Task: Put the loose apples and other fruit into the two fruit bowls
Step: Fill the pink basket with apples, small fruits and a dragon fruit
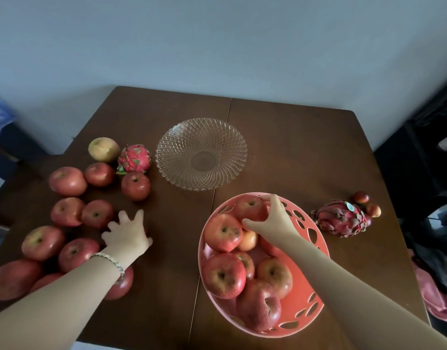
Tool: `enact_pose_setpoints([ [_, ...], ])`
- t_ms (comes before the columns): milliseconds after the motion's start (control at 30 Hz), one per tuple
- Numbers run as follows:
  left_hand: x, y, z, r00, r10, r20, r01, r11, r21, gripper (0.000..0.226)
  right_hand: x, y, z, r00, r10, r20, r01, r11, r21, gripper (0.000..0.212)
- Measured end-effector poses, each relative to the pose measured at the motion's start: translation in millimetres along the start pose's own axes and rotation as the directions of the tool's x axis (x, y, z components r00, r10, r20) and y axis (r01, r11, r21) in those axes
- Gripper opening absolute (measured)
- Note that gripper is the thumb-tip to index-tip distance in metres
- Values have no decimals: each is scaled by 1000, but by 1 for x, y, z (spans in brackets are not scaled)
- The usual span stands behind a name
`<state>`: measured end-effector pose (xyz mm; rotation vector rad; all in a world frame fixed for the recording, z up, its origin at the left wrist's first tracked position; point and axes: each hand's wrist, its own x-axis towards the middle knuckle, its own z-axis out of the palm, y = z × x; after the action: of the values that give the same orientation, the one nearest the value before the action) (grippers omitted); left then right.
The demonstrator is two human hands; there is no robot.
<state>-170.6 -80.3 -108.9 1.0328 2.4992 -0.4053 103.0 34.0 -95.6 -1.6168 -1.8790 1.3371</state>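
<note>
Right hand [272, 218], right of centre, grips a red apple [251, 207] at the far end of the pink plastic bowl [307, 294], fingers over its top, thumb beneath. Left hand [127, 234], lower left, is spread with fingers splayed, holding nothing, just beside the loose apples [97, 213] on the wooden table [166, 274]. The glass bowl [201, 154] sits at upper centre.

Light is dim, soft and cool, leaving the brown table [280, 137] dark with only faint shadows under the fruit and no harsh glare. Wide-angle distortion bends the table's edges, and the far right corner area falls nearly black, slightly soft overall.
</note>
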Motion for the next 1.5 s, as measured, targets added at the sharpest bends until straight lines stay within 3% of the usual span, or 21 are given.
enact_pose_setpoints([
  [100, 0, -4, 1, 999, 0, -48, -5, 993, -116, 63, 2, -1, -2, 1000, 5, 15, -5, 1000, 6, 58],
  [200, -10, 13, -11, 977, 51, -207, -123, 928, -351, 74, 2, 1, -4, 1000, 5, 15, -5, 1000, -4, 62],
  [333, -44, 63, -49, 854, 185, -487, -479, 646, -594, 82, -3, 2, -2, 1000, -22, -5, 22, 1000, -3, 67],
  [467, -82, 115, -69, 728, 421, -542, -685, 486, -543, 77, -9, -5, -9, 998, -51, 21, 50, 998, 46, 73],
  [533, -94, 136, -68, 703, 519, -485, -710, 485, -510, 75, -13, -9, -20, 991, -76, 111, 55, 982, 183, 77],
  [633, -103, 163, -61, 706, 589, -393, -706, 538, -461, 72, -17, -8, -36, 967, -163, 194, 151, 986, 76, 91],
  [767, -99, 187, -59, 670, 657, -345, -738, 537, -409, 71, -22, -6, -47, 979, -198, 41, 193, 975, 107, 93],
  [867, -84, 186, -61, 622, 763, -175, -731, 487, -478, 79, -22, -4, -50, 983, -165, -84, 170, 984, 58, 82],
  [967, -71, 175, -57, 659, 752, -18, -618, 527, -584, 73, -24, 5, -52, 984, -68, -165, 91, 986, 137, 72],
  [1033, -67, 166, -51, 625, 778, -69, -687, 505, -523, 59, -26, 15, -54, 967, 23, -254, 49, 961, 274, 67],
  [1100, -66, 156, -46, 540, 828, -151, -797, 445, -408, 40, -27, 24, -57, 946, 107, -307, 30, 912, 409, 64],
  [1200, -64, 151, -35, 439, 879, -187, -894, 404, -195, 49, -29, 33, -52, 952, 102, -288, 6, 936, 351, 67],
  [1367, -64, 155, -27, 436, 865, -248, -899, 434, -65, 64, -35, 37, -25, 942, 25, -334, 27, 988, 149, 71],
  [1500, -65, 157, -22, 531, 816, -229, -845, 530, -69, 64, -37, 37, -21, 922, -3, -388, 22, 999, 43, 76],
])
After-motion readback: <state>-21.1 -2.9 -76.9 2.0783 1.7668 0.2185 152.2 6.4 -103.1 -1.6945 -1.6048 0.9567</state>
